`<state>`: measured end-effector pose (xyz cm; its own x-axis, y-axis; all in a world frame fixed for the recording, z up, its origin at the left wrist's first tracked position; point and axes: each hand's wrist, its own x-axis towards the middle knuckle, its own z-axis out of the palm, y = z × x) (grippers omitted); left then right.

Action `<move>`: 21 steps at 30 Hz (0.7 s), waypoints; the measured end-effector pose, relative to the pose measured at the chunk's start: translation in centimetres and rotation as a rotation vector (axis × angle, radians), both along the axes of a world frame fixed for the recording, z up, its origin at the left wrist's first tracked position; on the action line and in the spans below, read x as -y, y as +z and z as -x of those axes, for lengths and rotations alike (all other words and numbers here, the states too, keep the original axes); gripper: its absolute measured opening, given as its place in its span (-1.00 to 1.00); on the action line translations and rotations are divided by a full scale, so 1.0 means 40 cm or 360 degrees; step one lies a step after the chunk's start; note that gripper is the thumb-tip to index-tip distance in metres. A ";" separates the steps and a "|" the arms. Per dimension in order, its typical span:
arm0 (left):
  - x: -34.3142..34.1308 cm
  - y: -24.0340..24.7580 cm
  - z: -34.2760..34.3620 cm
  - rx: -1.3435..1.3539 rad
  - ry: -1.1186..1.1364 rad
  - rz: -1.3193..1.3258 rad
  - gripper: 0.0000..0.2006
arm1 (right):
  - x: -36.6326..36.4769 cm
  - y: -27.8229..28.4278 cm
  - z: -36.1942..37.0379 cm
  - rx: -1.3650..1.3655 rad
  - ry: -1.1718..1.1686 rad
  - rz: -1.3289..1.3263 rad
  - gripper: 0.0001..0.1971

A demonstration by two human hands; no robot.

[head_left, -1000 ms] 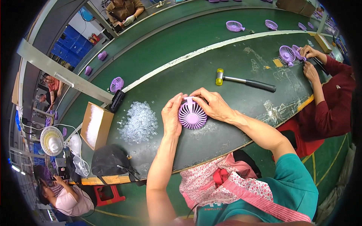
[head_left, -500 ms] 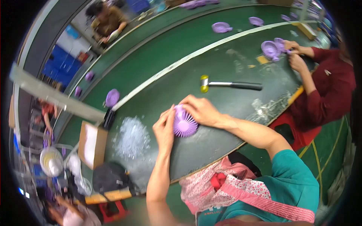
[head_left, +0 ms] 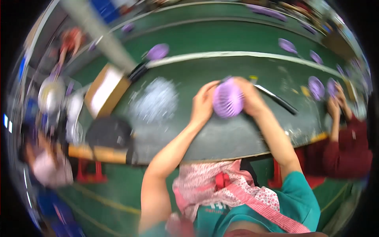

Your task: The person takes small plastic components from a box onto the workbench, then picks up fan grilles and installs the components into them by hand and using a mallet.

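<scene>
Above the dark green worktable [head_left: 197, 146] I hold a round purple handheld fan [head_left: 228, 102], its ribbed grille facing up. My left hand [head_left: 203, 103] is closed on its left side. Round its right edge my right hand [head_left: 249, 94] is wrapped, with some fingertips hidden behind it. Motion blur hides the finer detail. Just beyond my right hand lies a hammer with a black handle [head_left: 285, 104]; only a bit of its yellow head shows. To the left of my left hand is a heap of small clear pieces [head_left: 158, 98].
A cardboard box [head_left: 114, 91] with a white inside stands at the left, near a black bag [head_left: 108, 132]. More purple fans [head_left: 158, 51] lie along the green belt [head_left: 221, 35] beyond a white strip. At the right, a co-worker in maroon [head_left: 349, 146] handles purple parts.
The whole view has swung, so the table lies more level and the box and heap appear higher. The fan is still in both hands, now showing its grille more fully.
</scene>
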<state>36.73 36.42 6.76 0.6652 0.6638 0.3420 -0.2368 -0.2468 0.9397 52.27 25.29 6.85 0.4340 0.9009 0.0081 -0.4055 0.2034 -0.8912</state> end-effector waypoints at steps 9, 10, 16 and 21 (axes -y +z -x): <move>0.021 -0.069 0.013 -0.0175 -0.0245 -0.0983 -0.81 | -0.202 0.109 -0.197 0.1844 -0.1044 -0.0019 -0.70; 0.025 -0.063 0.010 -0.0196 -0.0321 -0.1032 -0.81 | -0.213 0.102 -0.187 0.2417 -0.1222 0.0062 -0.72; 0.033 -0.112 0.018 -0.0160 -0.0329 -0.1232 -0.78 | -0.344 0.122 0.275 0.2366 0.0414 -0.0607 -0.76; 0.017 -0.118 0.014 -0.0161 -0.0478 -0.1296 -0.87 | -0.415 0.035 0.527 0.2815 0.0807 -0.0960 -0.70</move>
<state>36.16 35.73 2.06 0.8255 0.0304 0.5636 -0.3247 -0.7911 0.5184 31.18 41.90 8.26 -0.6725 0.6316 0.3856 0.6247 0.7639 -0.1618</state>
